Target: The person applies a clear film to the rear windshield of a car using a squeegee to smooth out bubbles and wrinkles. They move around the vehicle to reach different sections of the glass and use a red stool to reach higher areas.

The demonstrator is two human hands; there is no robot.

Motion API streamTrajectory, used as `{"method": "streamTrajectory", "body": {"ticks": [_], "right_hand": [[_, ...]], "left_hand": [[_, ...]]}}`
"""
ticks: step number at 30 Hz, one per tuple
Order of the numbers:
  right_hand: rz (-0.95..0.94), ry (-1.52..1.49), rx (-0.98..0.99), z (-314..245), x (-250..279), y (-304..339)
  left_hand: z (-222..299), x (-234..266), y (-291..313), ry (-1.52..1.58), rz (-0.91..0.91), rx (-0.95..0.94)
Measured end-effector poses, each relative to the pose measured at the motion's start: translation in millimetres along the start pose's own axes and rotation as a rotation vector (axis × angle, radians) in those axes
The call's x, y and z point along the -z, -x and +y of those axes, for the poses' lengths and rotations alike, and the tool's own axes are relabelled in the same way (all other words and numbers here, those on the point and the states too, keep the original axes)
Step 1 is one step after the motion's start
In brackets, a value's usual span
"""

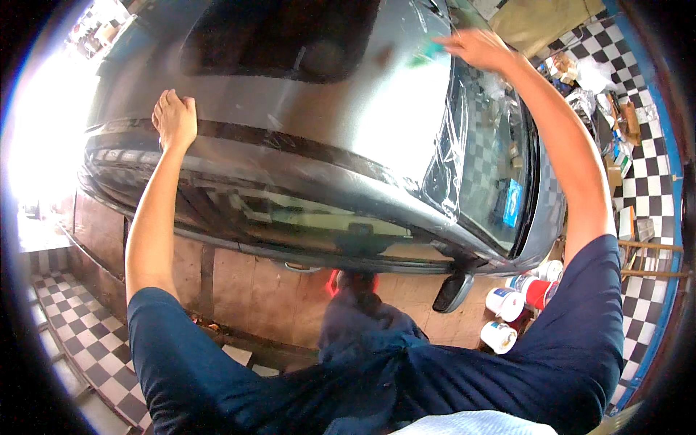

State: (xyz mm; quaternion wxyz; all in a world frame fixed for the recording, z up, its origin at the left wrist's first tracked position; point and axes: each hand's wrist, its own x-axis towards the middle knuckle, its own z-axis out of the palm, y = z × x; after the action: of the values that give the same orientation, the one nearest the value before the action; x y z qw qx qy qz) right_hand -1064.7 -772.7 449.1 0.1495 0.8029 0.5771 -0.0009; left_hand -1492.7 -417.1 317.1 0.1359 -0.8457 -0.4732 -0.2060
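Observation:
A dark grey car roof point(341, 119) spreads out below my hands. Over the roof's left part, beside the dark side strip, is my left hand point(175, 122); its fingers are bent and held together, and anything under them is hidden. My right hand point(480, 49) reaches to the far right of the roof, above the windshield edge. Its fingers close on a small green piece point(428, 54), blurred by motion and pressed near the roof surface; its exact kind is unclear. Wrinkled clear film point(451, 156) hangs along the roof's front edge and onto the windshield point(493, 152).
A large black panel point(279, 36) lies in the roof. Below the side window sticks out a side mirror point(453, 291). Several paint-type buckets point(504, 303) stand near the car's front. Boxes and loose clutter point(616, 123) line the checkered floor at right. A red object point(334, 283) is by my legs.

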Motion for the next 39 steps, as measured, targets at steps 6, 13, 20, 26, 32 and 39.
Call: {"method": "streamTrajectory", "body": {"ticks": [6,13,20,26,32,39], "right_hand": [[0.012,-0.172,0.067,-81.7,-18.2,-17.8],[-0.141,-0.144,-0.042,-11.5,-72.0,89.9],[0.093,-0.086,0.130,-59.9,2.2,25.0],[-0.014,-0.108,0.182,-129.4,-15.2,14.5],[-0.272,-0.003,0.106,-59.7,-39.2,106.7],[0.109,-0.193,0.053,-46.4,-18.8,49.2]], "left_hand": [[-21.6,-16.0,-2.8,0.026,0.030,-0.036],[-11.8,-11.1,-0.2,0.012,0.009,-0.003],[-10.3,-9.6,-4.2,-0.006,-0.007,0.007],[-21.7,-22.1,-8.3,0.007,-0.001,-0.021],[-14.6,-13.7,-4.2,0.009,-0.019,0.006],[-14.8,-16.4,-6.4,0.009,-0.004,-0.025]]}}
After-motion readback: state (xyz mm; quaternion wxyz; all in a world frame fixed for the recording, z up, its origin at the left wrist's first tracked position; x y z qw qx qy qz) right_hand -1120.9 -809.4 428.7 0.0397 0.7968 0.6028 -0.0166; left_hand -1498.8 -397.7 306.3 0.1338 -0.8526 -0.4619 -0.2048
